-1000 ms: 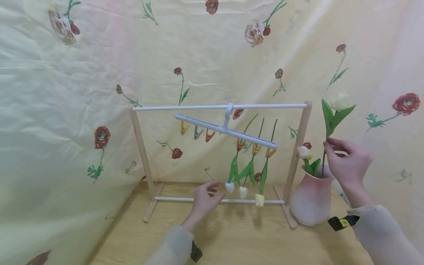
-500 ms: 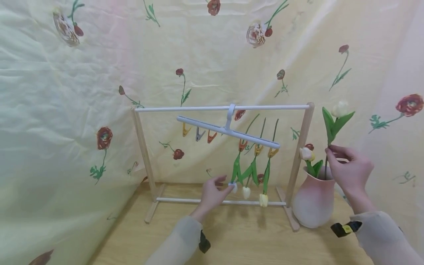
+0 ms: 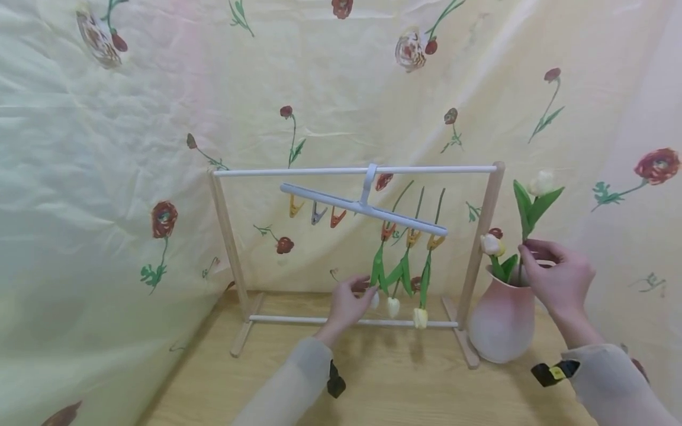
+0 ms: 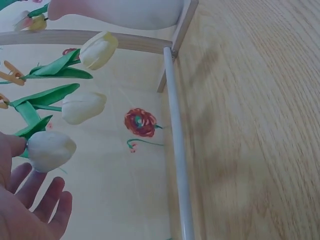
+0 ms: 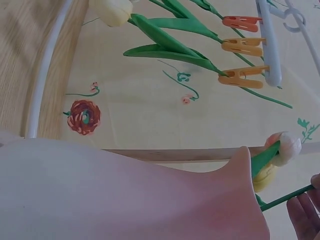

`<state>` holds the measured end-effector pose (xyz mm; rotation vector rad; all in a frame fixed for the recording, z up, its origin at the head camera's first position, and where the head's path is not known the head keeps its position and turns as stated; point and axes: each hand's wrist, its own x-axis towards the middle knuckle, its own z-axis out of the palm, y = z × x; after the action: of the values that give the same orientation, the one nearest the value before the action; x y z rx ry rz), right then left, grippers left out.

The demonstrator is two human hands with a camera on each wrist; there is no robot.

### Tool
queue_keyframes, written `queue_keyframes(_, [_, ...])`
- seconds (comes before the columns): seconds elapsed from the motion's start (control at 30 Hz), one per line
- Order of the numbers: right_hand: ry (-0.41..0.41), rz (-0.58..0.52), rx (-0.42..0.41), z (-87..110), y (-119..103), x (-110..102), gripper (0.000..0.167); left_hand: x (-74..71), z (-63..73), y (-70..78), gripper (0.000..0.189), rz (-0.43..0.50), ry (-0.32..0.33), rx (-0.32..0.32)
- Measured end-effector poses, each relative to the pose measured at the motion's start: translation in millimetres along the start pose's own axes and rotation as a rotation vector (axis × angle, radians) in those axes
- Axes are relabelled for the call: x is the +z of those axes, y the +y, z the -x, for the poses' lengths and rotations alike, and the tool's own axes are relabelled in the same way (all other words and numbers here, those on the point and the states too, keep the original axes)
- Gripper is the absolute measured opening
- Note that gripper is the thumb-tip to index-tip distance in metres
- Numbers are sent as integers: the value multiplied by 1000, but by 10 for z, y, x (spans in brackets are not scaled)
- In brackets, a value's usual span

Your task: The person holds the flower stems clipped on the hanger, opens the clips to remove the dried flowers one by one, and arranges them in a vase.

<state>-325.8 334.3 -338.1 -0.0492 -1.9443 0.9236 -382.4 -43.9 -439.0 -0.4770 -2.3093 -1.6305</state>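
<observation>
The white tulip (image 3: 526, 220) stands upright in the vase (image 3: 502, 322), right hand (image 3: 562, 275) pinching its stem just above the rim, guessing to steady it. Left of the vase, three hanging tulips (image 3: 406, 273) dangle bloom-down since clips (image 3: 412, 238) have their stems; the left hand (image 3: 347, 303)'s stretched out there, loosely curved, thumb against the bloom (image 4: 50, 151) farthest from the vase, can't tell if it's actually pinching.

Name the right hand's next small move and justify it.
Probably lower the tulip a little deeper into the vase: the right hand holds its stem, which already enters the vase, while its bloom stands well above the other blooms there.
</observation>
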Motion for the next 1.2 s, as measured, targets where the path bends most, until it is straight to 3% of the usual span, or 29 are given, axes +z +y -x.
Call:
queue_keyframes(0.27, [-19, 11, -52, 35, 11, -23, 25, 5, 19, 15, 28, -6, -1, -31])
queue_keyframes(0.67, [-116, 108, -35, 113, 34, -46, 28, 15, 42, 62, 18, 38, -49, -71])
queue_keyframes(1.2, [-123, 87, -113, 206, 140, -43, 24, 18, 38, 74, 30, 244, -71, -194])
